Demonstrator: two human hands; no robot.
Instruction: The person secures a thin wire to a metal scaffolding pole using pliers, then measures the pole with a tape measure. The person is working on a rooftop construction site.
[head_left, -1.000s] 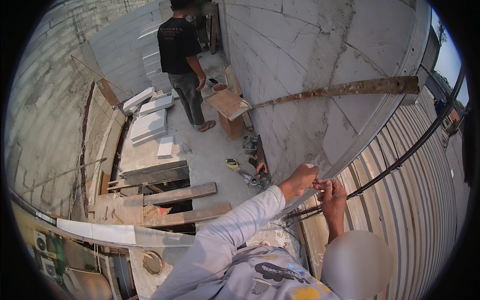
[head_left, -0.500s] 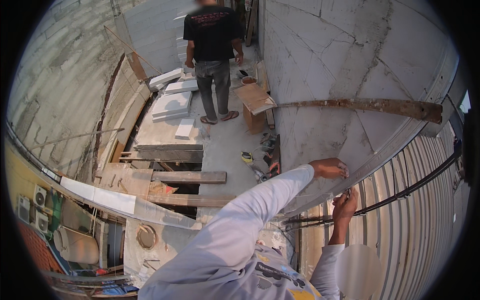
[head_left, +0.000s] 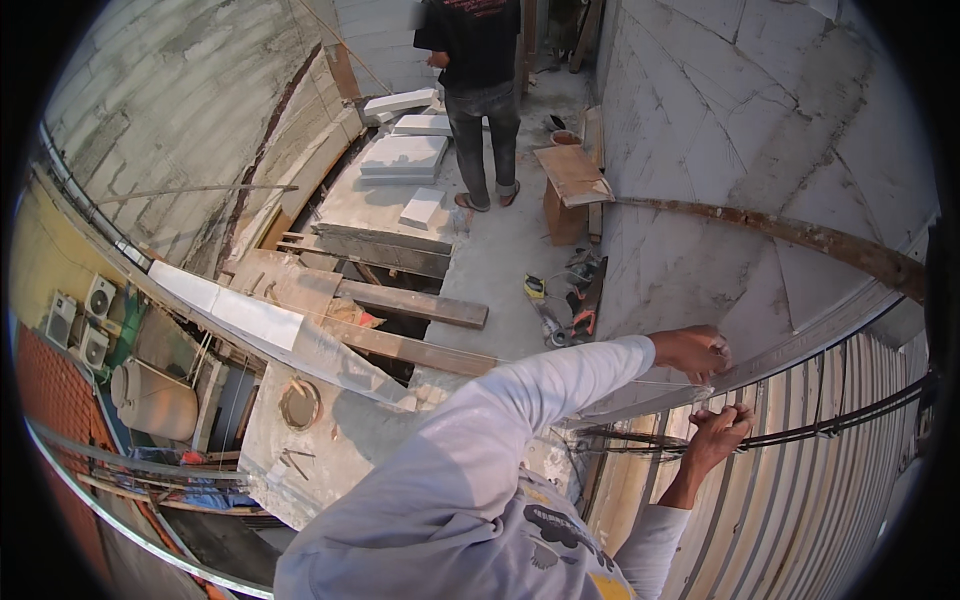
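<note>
Thin pale string [head_left: 560, 368] ran taut between the fingertips of the left hand [head_left: 692, 352], which pinched it against the top edge of the block wall [head_left: 800, 335], and stretched away to the person's left over the gap in the floor. The left fingers were closed narrow on the line; the right hand [head_left: 718, 432] lay just below and slightly nearer the body, its fingers curled around dark cables [head_left: 800, 432] that ran along the corrugated metal sheeting [head_left: 820, 500], though how tightly they were curled could not be told. The string's long axis lay roughly level, left to right, and its near end sat at the left fingertips, so the left hand was the nearer one to it; the right was close beneath but apart from the line. A rusty brown bar [head_left: 790, 232] crossed the grey wall face above the hands. Farther out, on the concrete floor, lay a yellow tape measure [head_left: 534, 288] and a handsaw [head_left: 585, 300] with a red and black handle, beside a wooden stool [head_left: 570, 180]. Timber planks [head_left: 410, 305] bridged the opening, white blocks [head_left: 405, 155] were stacked beyond, and another person [head_left: 478, 90] in a dark shirt stood among them. No packages, labels or signs could be made out.
</note>
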